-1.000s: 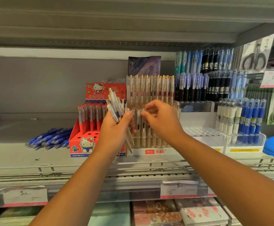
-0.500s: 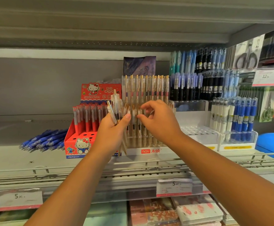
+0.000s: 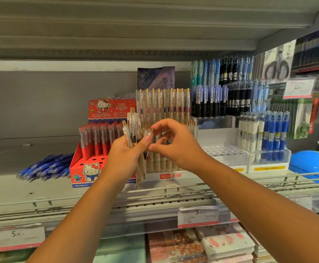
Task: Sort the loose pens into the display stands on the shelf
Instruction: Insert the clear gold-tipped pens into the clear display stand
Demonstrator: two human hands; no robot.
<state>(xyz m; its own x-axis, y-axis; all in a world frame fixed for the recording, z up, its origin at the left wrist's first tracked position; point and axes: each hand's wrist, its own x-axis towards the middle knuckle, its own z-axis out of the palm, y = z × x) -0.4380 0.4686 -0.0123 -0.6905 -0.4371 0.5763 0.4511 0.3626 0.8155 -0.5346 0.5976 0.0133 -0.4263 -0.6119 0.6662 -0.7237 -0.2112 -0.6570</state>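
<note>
Loose clear gold-clipped pens (image 3: 132, 126) are bunched in the left hand (image 3: 124, 158), gripped tight, just in front of the clear tiered plastic display stand (image 3: 185, 175). Right hand (image 3: 179, 149) curls at the bunch top; pinch unclear. Best to isolate one pen, keep it upright and lower it tip-first into a free stand hole.

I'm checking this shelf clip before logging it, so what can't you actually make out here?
All in the head view:
- Whether the right hand pinches a pen from the bundle in the left hand: curled fingers hide the contact.
- Clear stand front slots: behind both hands.
- Price tag small print: too blurred.
</note>
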